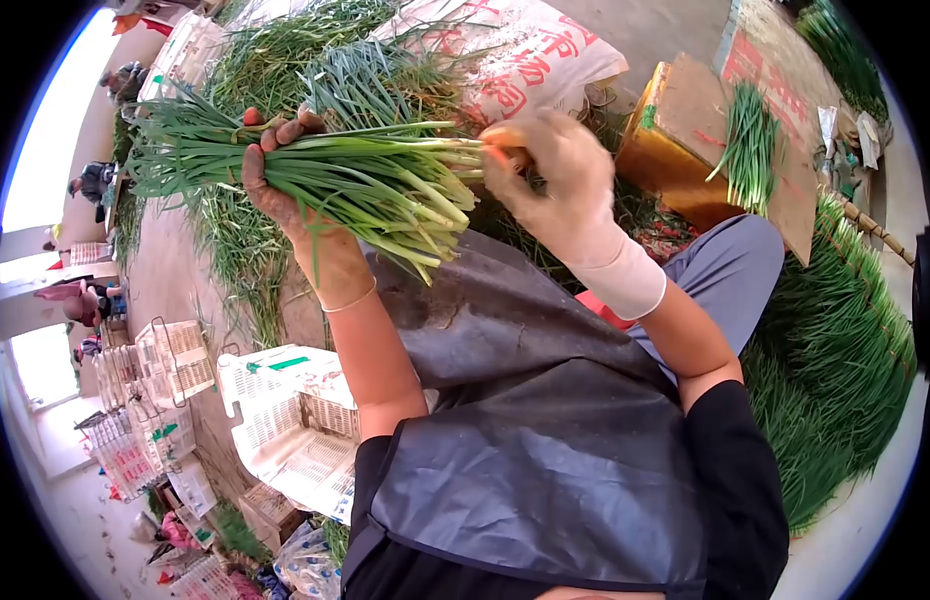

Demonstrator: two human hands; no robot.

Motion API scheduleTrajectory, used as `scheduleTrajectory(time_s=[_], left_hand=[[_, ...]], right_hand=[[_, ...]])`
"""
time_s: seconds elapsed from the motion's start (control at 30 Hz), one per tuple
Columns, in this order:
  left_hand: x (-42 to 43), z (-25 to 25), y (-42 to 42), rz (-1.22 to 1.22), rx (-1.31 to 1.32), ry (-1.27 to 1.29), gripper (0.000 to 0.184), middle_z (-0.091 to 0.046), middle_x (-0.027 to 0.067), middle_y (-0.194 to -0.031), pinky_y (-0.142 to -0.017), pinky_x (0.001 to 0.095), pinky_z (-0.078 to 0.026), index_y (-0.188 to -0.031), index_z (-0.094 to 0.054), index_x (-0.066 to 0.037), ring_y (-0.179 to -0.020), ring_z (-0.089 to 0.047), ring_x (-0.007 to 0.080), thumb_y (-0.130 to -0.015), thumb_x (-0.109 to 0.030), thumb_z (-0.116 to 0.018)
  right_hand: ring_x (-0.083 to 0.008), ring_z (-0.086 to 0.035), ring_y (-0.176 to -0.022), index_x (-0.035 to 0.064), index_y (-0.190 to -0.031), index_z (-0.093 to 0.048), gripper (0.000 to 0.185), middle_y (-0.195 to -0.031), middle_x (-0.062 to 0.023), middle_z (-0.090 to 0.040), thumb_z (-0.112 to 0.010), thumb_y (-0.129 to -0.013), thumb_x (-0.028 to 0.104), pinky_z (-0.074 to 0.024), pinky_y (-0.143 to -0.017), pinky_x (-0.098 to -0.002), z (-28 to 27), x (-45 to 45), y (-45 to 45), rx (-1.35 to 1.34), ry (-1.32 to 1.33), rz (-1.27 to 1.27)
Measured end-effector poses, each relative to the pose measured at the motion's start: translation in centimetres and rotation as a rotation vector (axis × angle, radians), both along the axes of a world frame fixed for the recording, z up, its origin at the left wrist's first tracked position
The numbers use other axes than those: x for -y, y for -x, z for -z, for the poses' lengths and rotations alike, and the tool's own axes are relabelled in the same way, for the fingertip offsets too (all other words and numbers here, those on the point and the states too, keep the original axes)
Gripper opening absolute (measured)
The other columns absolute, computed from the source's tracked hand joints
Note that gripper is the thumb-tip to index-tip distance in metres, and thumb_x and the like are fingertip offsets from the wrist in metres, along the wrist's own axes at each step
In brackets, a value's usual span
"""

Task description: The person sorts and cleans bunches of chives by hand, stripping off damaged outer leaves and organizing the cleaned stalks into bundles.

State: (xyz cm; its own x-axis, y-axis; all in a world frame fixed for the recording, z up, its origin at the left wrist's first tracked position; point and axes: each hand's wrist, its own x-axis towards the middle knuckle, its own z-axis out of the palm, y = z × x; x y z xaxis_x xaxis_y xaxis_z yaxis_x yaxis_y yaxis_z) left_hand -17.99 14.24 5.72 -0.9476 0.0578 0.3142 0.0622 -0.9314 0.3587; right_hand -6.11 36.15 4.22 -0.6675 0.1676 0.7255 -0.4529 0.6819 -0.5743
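The left hand (283, 205) was closed around a green bunch (385, 185), above the dark apron (545, 440). The gloved right hand (560, 185) was blurred, fingers curled beside the pale stalk ends; its grip could not be told. Farther right, a smaller bunch (751, 150) lay on cardboard (687, 115).

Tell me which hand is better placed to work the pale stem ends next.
Right, probably: the right hand is at the stem ends, while the left hand grips the green bunch among its leaves.
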Motion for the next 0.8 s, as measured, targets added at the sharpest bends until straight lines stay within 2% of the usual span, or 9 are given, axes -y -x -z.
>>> scheduleTrajectory(time_s=[0.07, 0.2, 0.37, 0.4, 0.6, 0.67, 0.7, 0.73, 0.8], left_hand=[[0.0, 0.1, -0.2, 0.002, 0.004, 0.022, 0.026, -0.055, 0.0046, -0.075, -0.087, 0.0387, -0.047, -0.108, -0.054, -0.004, -0.074, -0.056, 0.0191, -0.083, -0.009, -0.058], [-1.3, 0.1, -0.8, 0.071, 0.012, 0.016, 0.029, -0.055, 0.0042, -0.075, -0.089, 0.0396, -0.047, -0.11, -0.054, -0.004, -0.074, -0.056, 0.0192, -0.082, -0.009, -0.058], [-1.5, 0.0, -0.7, 0.102, 0.019, 0.075, 0.032, -0.055, 0.0033, -0.075, -0.089, 0.0394, -0.047, -0.112, -0.054, -0.004, -0.077, -0.056, 0.0189, -0.081, -0.01, -0.06], [-1.3, -0.1, -0.7, 0.097, 0.022, 0.078, 0.032, -0.055, 0.0033, -0.075, -0.089, 0.0394, -0.047, -0.112, -0.054, -0.004, -0.077, -0.056, 0.0189, -0.081, -0.01, -0.06], [3.3, -0.9, 1.8, 0.012, -0.076, 0.071, 0.031, -0.056, 0.0031, -0.075, -0.088, 0.0388, -0.046, -0.111, -0.053, -0.004, -0.075, -0.056, 0.0172, -0.081, -0.011, -0.059], [4.3, -1.5, 1.6, -0.041, -0.063, 0.081, 0.028, -0.056, 0.0028, -0.075, -0.088, 0.0393, -0.047, -0.109, -0.053, -0.004, -0.074, -0.056, 0.0166, -0.082, -0.01, -0.058], [4.3, -1.8, 1.2, -0.04, -0.044, 0.082, 0.027, -0.056, 0.003, -0.076, -0.087, 0.0394, -0.047, -0.109, -0.053, -0.004, -0.075, -0.056, 0.0166, -0.082, -0.009, -0.057], [4.1, -2.0, 1.1, -0.04, -0.031, 0.078, 0.027, -0.056, 0.0033, -0.076, -0.087, 0.0396, -0.047, -0.108, -0.053, -0.004, -0.075, -0.056, 0.0167, -0.082, -0.009, -0.056], [3.3, -1.8, 0.6, -0.026, -0.025, 0.101, 0.026, -0.056, 0.0041, -0.077, -0.087, 0.0398, -0.048, -0.109, -0.052, -0.004, -0.076, -0.057, 0.0178, -0.084, -0.008, -0.054]], right_hand=[[-0.0233, -0.057, -0.062, 0.0057, -0.085, -0.063, 0.019, -0.072, -0.0062, -0.058, -0.073, -0.074, 0.015, -0.0456, -0.058, -0.0331, -0.3, 0.1, -0.3, -0.149, -0.043, 0.098], [-0.0262, -0.062, -0.067, 0.0058, -0.086, -0.065, 0.025, -0.074, -0.0102, -0.062, -0.071, -0.077, 0.028, -0.0474, -0.059, -0.0335, 0.4, 1.0, 0.0, 0.267, -0.196, -0.164], [-0.0073, -0.049, -0.058, 0.0011, -0.083, -0.062, 0.014, -0.063, -0.0018, -0.054, -0.064, -0.085, 0.014, -0.0398, -0.053, -0.0252, -0.1, 0.0, -0.4, 0.578, 0.373, -0.436], [-0.0152, -0.051, -0.057, 0.0009, -0.083, -0.062, 0.021, -0.064, -0.0093, -0.056, -0.066, -0.08, 0.022, -0.0449, -0.058, -0.0305, 0.3, -0.7, -0.6, 0.637, 0.417, -0.448], [-0.0183, -0.059, -0.064, 0.0025, -0.083, -0.064, 0.022, -0.068, -0.0096, -0.06, -0.065, -0.081, 0.024, -0.0483, -0.062, -0.0317, 13.1, -9.3, -1.7, 0.892, 0.058, -0.227], [-0.0253, -0.064, -0.074, 0.0048, -0.093, -0.065, 0.023, -0.077, -0.0107, -0.063, -0.064, -0.082, 0.026, -0.0505, -0.068, -0.0347, 18.0, -11.2, -1.1, 1.23, -0.521, 0.053], [-0.0253, -0.064, -0.074, 0.0048, -0.093, -0.065, 0.023, -0.077, -0.0107, -0.063, -0.064, -0.082, 0.026, -0.0505, -0.068, -0.0347, 18.2, -11.1, -1.0, 1.221, -0.525, 0.049], [-0.0272, -0.064, -0.079, 0.0061, -0.098, -0.064, 0.025, -0.083, -0.0109, -0.064, -0.063, -0.083, 0.026, -0.0508, -0.07, -0.0359, 18.4, -11.0, -0.9, 0.877, -0.362, 0.061], [-0.0257, -0.063, -0.082, 0.0088, -0.107, -0.063, 0.029, -0.092, -0.0105, -0.064, -0.064, -0.082, 0.024, -0.0511, -0.071, -0.0349, 10.2, -7.5, 0.8, 0.439, -0.184, 0.055]])
